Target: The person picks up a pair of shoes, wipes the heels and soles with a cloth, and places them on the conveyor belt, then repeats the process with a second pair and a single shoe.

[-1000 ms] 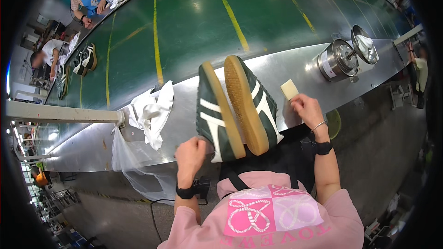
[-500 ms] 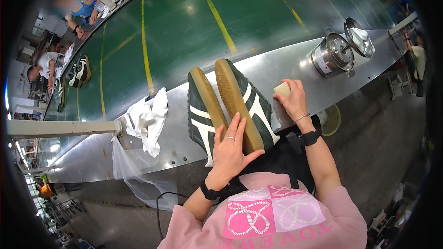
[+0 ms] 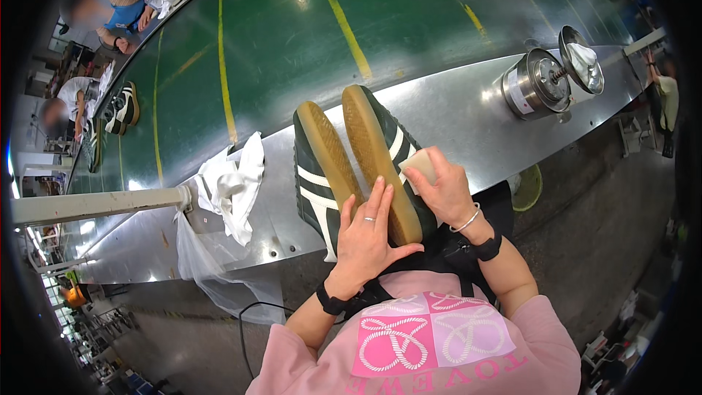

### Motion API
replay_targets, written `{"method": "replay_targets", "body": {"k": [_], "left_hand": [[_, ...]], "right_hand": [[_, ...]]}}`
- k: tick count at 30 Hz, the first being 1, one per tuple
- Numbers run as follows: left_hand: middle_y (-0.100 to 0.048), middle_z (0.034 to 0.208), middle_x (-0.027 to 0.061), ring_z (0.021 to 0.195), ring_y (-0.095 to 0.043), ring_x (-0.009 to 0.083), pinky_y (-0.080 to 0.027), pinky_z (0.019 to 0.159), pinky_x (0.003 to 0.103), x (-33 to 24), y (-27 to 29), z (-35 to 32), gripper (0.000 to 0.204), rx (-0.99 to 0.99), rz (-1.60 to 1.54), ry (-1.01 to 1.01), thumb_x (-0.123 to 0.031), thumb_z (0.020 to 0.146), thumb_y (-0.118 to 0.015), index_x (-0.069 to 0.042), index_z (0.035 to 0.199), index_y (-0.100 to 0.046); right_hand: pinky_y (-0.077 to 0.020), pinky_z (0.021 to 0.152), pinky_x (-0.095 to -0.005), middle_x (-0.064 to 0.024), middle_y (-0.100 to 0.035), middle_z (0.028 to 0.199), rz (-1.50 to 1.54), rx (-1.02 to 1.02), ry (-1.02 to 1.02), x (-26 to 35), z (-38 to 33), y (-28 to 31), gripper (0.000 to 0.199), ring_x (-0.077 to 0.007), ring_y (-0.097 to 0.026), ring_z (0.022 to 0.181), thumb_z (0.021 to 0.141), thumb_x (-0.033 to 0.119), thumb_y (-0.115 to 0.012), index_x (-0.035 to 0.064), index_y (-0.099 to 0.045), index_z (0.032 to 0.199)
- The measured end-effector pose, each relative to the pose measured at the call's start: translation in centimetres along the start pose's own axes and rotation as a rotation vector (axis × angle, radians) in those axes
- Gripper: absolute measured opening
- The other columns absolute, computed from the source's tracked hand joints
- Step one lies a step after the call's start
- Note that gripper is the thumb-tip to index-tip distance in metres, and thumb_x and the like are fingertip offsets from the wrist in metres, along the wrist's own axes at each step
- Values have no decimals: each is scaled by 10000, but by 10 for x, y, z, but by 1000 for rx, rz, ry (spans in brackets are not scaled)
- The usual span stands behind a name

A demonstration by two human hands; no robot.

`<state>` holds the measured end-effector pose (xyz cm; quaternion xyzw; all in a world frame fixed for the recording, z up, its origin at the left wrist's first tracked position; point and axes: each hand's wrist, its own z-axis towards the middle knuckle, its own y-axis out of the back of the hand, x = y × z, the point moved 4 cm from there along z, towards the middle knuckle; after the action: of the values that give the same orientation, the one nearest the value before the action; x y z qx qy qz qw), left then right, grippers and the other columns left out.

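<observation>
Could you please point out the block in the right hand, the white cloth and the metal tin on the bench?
Block (image 3: 420, 166), head view, on its pale top face.
White cloth (image 3: 232, 184), head view, on its crumpled middle.
Metal tin (image 3: 532, 84), head view, on its side wall.

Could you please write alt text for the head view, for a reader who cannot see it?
A person's left hand rests flat on the tan soles of two green shoes lying sole-up on a metal bench, while the right hand presses a pale block against one shoe's side. White cloth lies left, a metal can right.
</observation>
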<state>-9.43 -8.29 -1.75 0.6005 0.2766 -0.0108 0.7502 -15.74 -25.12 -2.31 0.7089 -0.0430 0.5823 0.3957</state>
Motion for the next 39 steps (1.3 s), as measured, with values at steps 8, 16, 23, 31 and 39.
{"method": "replay_targets", "body": {"k": [8,16,23,31,39], "left_hand": [[-410,1534,152,1019,-614,235,-315,1118,455,3,-2,-1,1111,-30,27,-3,-704,655,-747,11,1447,-439],[-461,1494,147,1179,-579,214,-327,1109,467,2,-3,0,1107,-29,30,21,-703,625,-773,16,1414,-476],[-461,1495,143,1195,-577,222,-324,1115,462,4,-4,-1,1097,-22,11,20,-697,626,-773,5,1415,-479],[-461,1497,141,1170,-594,223,-323,1120,461,6,-5,-4,1099,-13,-11,28,-683,635,-776,-3,1435,-452],[-451,1503,145,1148,-609,237,-331,1117,467,5,-4,-6,1108,-39,13,22,-680,624,-784,5,1429,-454]], "right_hand": [[-493,573,-470,-237,-637,702,2,183,-48,0,-12,-4,257,-448,-647,695,904,168,-663,14,-489,1014],[-518,567,-429,-219,-647,684,22,59,-48,2,-3,-13,238,-394,-683,659,880,134,-671,-1,-513,997],[-530,549,-373,-175,-671,672,124,226,-172,7,6,-9,212,-287,-713,614,894,109,-646,-5,-518,1018],[-512,514,-383,-185,-645,641,110,268,-203,7,-10,-8,186,-296,-705,591,905,115,-628,-12,-503,956],[-527,573,-413,-200,-666,697,-109,46,-13,10,-6,-17,206,-334,-708,647,885,123,-649,-5,-510,968]]}}
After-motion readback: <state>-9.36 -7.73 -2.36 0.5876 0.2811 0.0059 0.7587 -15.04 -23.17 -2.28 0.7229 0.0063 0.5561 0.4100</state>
